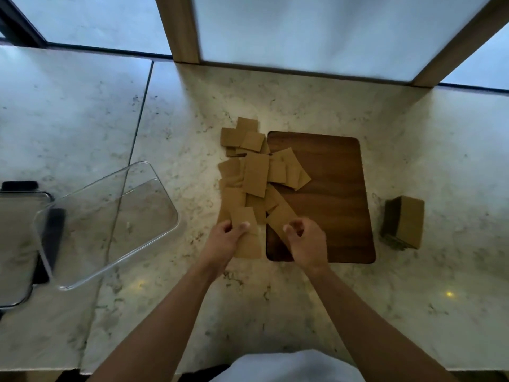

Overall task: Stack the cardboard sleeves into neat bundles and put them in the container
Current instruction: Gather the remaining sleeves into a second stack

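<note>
Many loose cardboard sleeves [256, 175] strewn over counter [303, 299] and wooden board [330, 205] | left hand [227, 238] and right hand [305, 241] each pinch one sleeve | clear container [107, 224] left | neat bundle [403, 223] right

Loose sleeves [256, 175]: flat brown cardboard pieces, scattered and overlapping in a ragged strip running from far to near at the centre, partly on the marble counter and partly over the left edge of a dark wooden board.
Bundle [403, 226]: a neat, squared-up stack of sleeves, lying well apart to the right.
Container [110, 224]: clear, rectangular, open-topped, turned at an angle, left of the loose sleeves, with no sleeves inside.
</note>
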